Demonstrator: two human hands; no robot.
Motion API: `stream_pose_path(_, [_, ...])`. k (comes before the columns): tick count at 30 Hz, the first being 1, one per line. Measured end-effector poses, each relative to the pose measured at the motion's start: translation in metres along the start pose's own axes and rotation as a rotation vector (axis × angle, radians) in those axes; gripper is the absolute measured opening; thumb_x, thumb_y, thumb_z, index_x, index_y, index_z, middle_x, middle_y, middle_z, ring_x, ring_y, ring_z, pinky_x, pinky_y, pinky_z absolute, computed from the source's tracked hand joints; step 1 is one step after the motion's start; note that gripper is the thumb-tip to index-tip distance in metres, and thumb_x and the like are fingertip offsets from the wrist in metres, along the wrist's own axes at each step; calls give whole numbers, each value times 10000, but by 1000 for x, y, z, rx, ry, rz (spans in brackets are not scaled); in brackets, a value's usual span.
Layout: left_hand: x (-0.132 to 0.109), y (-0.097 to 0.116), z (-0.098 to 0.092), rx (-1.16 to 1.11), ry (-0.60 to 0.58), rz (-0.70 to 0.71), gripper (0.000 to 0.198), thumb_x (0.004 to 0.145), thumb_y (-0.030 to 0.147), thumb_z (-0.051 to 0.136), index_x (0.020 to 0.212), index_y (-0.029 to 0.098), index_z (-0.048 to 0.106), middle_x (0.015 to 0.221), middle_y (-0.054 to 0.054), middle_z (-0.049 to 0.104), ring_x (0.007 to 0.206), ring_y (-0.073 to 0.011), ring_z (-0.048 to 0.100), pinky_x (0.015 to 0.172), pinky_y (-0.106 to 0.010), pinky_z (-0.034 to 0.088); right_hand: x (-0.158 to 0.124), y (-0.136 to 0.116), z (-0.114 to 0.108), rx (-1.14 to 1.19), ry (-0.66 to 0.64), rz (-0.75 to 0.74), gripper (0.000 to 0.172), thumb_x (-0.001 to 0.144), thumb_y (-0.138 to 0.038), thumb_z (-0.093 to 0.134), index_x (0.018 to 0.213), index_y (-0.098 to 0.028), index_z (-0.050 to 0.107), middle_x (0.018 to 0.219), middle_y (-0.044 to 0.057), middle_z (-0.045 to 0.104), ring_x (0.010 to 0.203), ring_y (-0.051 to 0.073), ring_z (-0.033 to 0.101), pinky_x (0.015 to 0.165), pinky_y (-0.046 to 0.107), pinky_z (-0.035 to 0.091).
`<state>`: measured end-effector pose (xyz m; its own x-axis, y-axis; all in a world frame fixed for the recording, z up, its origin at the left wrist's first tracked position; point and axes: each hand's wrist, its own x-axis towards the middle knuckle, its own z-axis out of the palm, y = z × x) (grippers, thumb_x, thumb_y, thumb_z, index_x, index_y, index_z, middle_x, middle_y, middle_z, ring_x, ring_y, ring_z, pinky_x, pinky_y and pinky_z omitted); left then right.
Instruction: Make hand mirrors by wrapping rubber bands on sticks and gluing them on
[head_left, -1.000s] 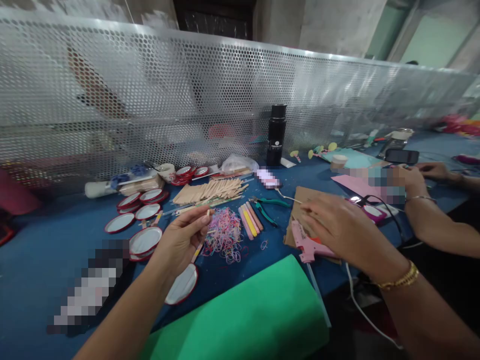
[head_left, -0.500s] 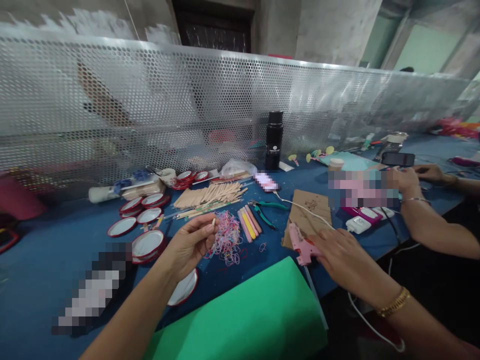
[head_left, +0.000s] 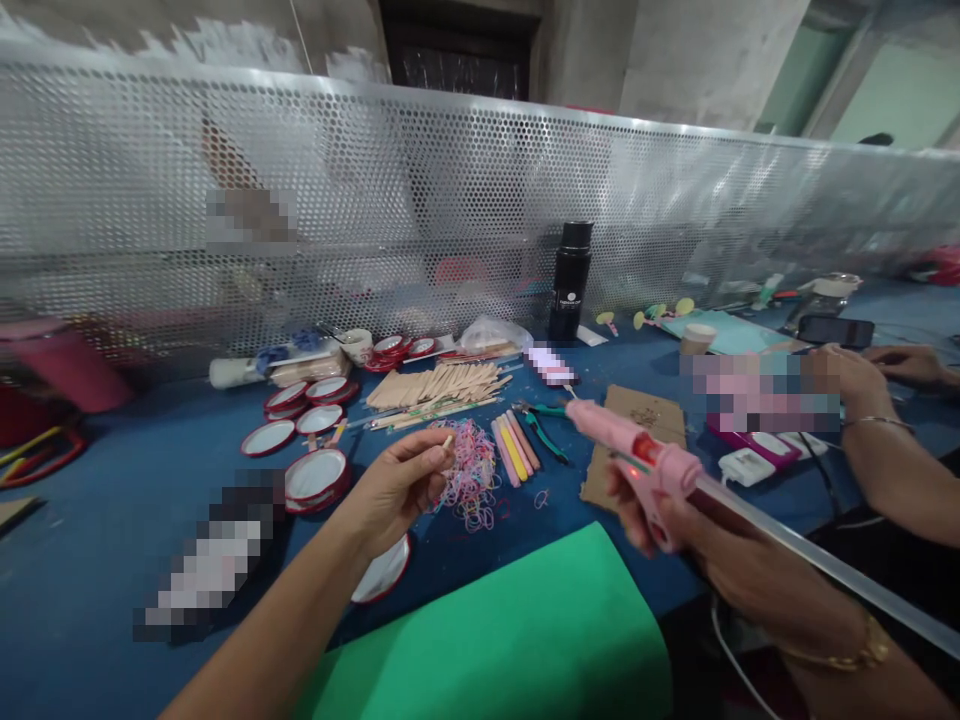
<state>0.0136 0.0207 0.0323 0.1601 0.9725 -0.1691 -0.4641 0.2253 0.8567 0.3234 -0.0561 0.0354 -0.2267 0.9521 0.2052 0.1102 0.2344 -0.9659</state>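
Head view.

Item: black bottle (head_left: pixel 571 285), upright against the mesh screen (head_left: pixel 337 200); white badge, lettering "FASHION", then a shorter word too small to read surely. Item: cardboard (head_left: pixel 669 420), brown markings, unreadable. Item: phone (head_left: pixel 550 366), screen lit, contents blurred.

Item: my right hand (head_left: pixel 701 540), fingers wrapped round the handle of a pink glue gun (head_left: pixel 664 468), off the table; small red light on its side, nozzle pointing left toward the pliers (head_left: pixel 547 435). A long clear glue stick (head_left: pixel 810 555) runs out of its back, past the table's near edge at right.

Item: my left hand (head_left: pixel 397 492), thumb and forefinger pinched together on a small pale stick end (head_left: pixel 448 442), before the heap of rubber bands (head_left: pixel 472 485).

Edges and room: green sheet (head_left: pixel 517 620) at the near side, its far edge slanting; a strip of blue table (head_left: pixel 540 525) between it and the rubber bands; coloured rods (head_left: pixel 516 447) just right of the heap; wooden sticks (head_left: pixel 439 385) behind; red-rimmed lids (head_left: pixel 268 438) to the left. At far right, a co-worker's hand (head_left: pixel 859 378).

Changed: half a second ago the gun lay on the cardboard, my right hand already at its handle; now it is lifted. My left pinch is unchanged.
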Motion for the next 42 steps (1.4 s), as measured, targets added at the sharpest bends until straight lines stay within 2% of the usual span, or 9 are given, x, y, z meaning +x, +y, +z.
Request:
stream_pose_path(4, [0, -3, -2, 10, -50, -60, 406, 475, 204, 940, 821, 126, 743, 629, 24, 616, 497, -37, 561, 465, -111, 504, 0, 2, 36, 278, -184, 47, 435, 976, -525, 383, 1170, -205, 604, 969, 83, 636, 639, 127, 549, 569, 267, 405])
stream_pose_path(9, [-1, -6, -3, 50, -85, -105, 281, 574, 164, 893, 807, 133, 740, 621, 13, 636, 518, -53, 593, 495, -121, 520, 4, 6, 52, 351, -190, 120, 443, 956, -539, 436, 1171, -210, 642, 1005, 96, 648, 693, 130, 572, 561, 252, 366])
stream_pose_path(12, [-1, -6, -3, 68, -88, -104, 264, 587, 155, 884, 811, 136, 746, 621, 12, 649, 522, -57, 601, 505, -122, 526, 5, 8, 55, 375, -171, 120, 424, 942, -539, 472, 1133, -215, 667, 960, 85, 657, 702, 132, 578, 558, 248, 354])
stream_pose_path(17, [-2, -7, 0, 56, -64, -98, 389, 464, 225, 945, 797, 128, 768, 612, 13, 671, 531, -53, 614, 526, -110, 536, 4, 9, 58, 413, -153, 157, 406, 919, -540, 520, 1094, -213, 687, 906, 74, 665, 699, 134, 589, 563, 248, 352])
stream_pose_path(22, [-3, -5, 3, 75, -42, -112, 428, 396, 263, 962, 762, 137, 778, 632, 4, 703, 535, -55, 632, 536, -107, 544, 5, 11, 60, 441, -149, 188, 402, 909, -539, 539, 1083, -211, 693, 871, 66, 663, 689, 132, 579, 558, 247, 342])
stream_pose_path(29, [-3, -6, 4, 71, -51, -114, 421, 397, 253, 961, 759, 138, 780, 635, 2, 711, 536, -58, 636, 544, -110, 546, 8, 10, 61, 446, -143, 197, 406, 886, -550, 570, 1047, -202, 703, 834, 58, 657, 673, 128, 565, 562, 245, 351])
stream_pose_path(37, [-2, -7, 0, 54, -83, -92, 307, 508, 176, 922, 773, 133, 773, 654, -12, 719, 546, -64, 641, 551, -117, 548, 7, 9, 62, 398, -134, 216, 436, 878, -565, 569, 1017, -177, 710, 798, 65, 643, 658, 137, 539, 567, 262, 359])
stream_pose_path(42, [-2, -7, -1, 54, -81, -92, 336, 476, 203, 938, 763, 143, 774, 675, -5, 726, 556, -64, 651, 562, -118, 560, 7, 8, 62, 399, -136, 209, 438, 866, -576, 579, 999, -180, 712, 765, 58, 631, 637, 131, 520, 560, 258, 365])
